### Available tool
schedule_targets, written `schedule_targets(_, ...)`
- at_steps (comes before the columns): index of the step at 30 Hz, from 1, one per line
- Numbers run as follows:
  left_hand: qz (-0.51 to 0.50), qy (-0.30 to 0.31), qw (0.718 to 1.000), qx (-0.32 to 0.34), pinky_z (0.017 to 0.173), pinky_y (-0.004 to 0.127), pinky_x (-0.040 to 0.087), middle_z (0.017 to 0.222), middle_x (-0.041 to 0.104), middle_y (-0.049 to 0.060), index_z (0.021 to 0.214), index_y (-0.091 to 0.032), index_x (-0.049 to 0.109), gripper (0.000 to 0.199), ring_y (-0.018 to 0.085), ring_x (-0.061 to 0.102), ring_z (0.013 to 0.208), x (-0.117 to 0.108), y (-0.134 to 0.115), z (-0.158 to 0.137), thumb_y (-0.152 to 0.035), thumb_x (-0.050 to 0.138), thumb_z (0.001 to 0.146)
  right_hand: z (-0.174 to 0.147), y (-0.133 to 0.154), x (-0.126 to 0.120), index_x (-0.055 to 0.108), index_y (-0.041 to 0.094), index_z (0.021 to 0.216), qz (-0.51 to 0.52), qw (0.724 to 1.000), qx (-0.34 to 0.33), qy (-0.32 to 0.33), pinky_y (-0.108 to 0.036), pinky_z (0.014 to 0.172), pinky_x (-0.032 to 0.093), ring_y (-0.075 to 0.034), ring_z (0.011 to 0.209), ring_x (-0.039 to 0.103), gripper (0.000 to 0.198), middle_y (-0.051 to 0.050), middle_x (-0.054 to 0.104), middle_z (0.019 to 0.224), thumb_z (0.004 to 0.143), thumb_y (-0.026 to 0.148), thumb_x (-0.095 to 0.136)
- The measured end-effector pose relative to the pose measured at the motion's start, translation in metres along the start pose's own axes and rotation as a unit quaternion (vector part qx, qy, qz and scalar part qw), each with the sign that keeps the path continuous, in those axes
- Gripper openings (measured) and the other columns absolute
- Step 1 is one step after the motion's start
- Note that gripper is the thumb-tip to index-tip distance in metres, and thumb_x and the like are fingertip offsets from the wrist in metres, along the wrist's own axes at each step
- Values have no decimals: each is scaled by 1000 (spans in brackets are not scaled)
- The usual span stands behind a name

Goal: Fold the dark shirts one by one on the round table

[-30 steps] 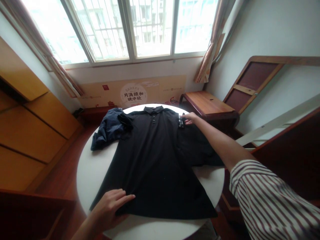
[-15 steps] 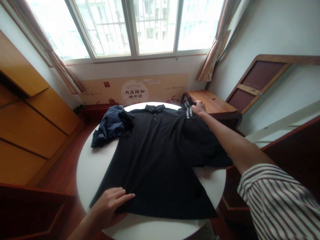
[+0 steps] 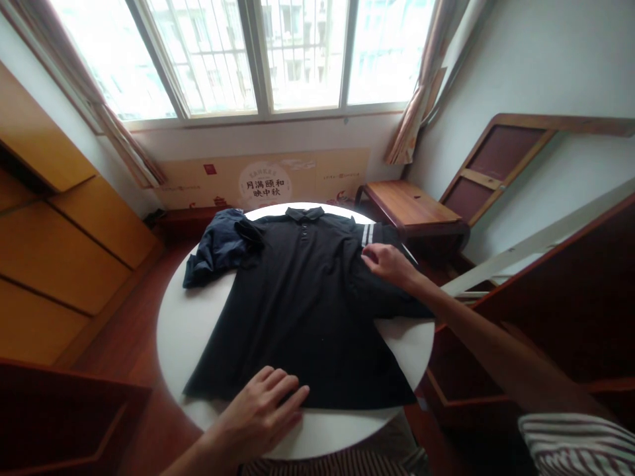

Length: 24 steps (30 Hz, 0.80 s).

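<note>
A black short-sleeved polo shirt (image 3: 297,304) lies spread front up on a round white table (image 3: 178,330), its collar toward the window. My left hand (image 3: 268,403) is open over the near hem, fingers loosely bent and lightly apart. My right hand (image 3: 389,263) is at the near edge of the right sleeve, just below its white-striped cuff (image 3: 368,235). Its thumb and fingers are pinched together on the cloth there. More dark cloth (image 3: 397,304) lies under and beside this hand. A crumpled dark blue garment (image 3: 215,248) sits by the left sleeve.
Behind the table on the right stands a low wooden table (image 3: 411,203). Wooden cabinets (image 3: 59,264) line the left side. A printed banner (image 3: 198,175) runs below the window (image 3: 302,59). A dark wooden panel (image 3: 560,291) rises close by my right arm.
My right hand has come down and toward me from the raised striped cuff, which now lies flatter. My left hand has slid right along the hem. The view has shifted slightly.
</note>
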State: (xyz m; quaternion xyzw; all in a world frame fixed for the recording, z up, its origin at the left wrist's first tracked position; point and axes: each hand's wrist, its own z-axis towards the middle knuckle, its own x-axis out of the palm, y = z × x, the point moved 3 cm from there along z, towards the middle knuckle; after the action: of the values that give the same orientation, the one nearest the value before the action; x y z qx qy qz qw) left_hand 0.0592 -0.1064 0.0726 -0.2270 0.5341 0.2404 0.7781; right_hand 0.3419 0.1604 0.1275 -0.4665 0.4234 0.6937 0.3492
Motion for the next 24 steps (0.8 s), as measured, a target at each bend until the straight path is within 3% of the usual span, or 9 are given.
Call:
schedule_targets(5, 9, 57, 998, 30, 73, 35, 49, 102, 62, 10, 125, -13, 55, 34, 21, 59, 87, 27, -31, 58, -33, 55, 97, -102, 43, 3, 68, 19, 93, 56, 991, -122, 12, -26, 69, 46, -16, 72, 64, 22, -5, 66, 85, 98, 28, 50)
schedule_targets(10, 37, 131, 990, 41, 68, 33, 49, 97, 60, 7, 113, -12, 57, 19, 21, 57, 88, 38, -34, 77, -19, 54, 96, -171, 75, 1, 68, 18, 100, 83, 973, -216, 25, -30, 75, 51, -19, 83, 62, 19, -7, 64, 90, 95, 33, 58)
schedule_targets(13, 19, 86, 996, 25, 72, 34, 50, 99, 61, 7, 108, -14, 57, 14, 21, 57, 87, 31, -33, 74, -18, 51, 97, -195, 92, 6, 65, 16, 113, 75, 963, -256, 44, -39, 84, 52, -25, 95, 60, 41, -11, 64, 102, 82, 41, 74)
schedule_targets(19, 16, -63, 998, 26, 77, 34, 53, 98, 64, 10, 113, -12, 56, 22, 19, 60, 86, 9, -32, 73, -13, 38, 100, -202, 86, 16, 64, 15, 108, 15, 973, -228, -24, -40, 83, 52, -26, 94, 57, 32, -12, 63, 100, 77, 5, 62)
schedule_targets(24, 24, -156, 987, 11, 75, 32, 54, 92, 65, 7, 109, -14, 53, 19, 17, 62, 81, -11, -31, 83, -10, 37, 99, -197, 79, 4, 61, 11, 115, 15, 968, -237, -76, -39, 78, 53, -25, 90, 56, 42, -12, 61, 97, 74, 1, 54)
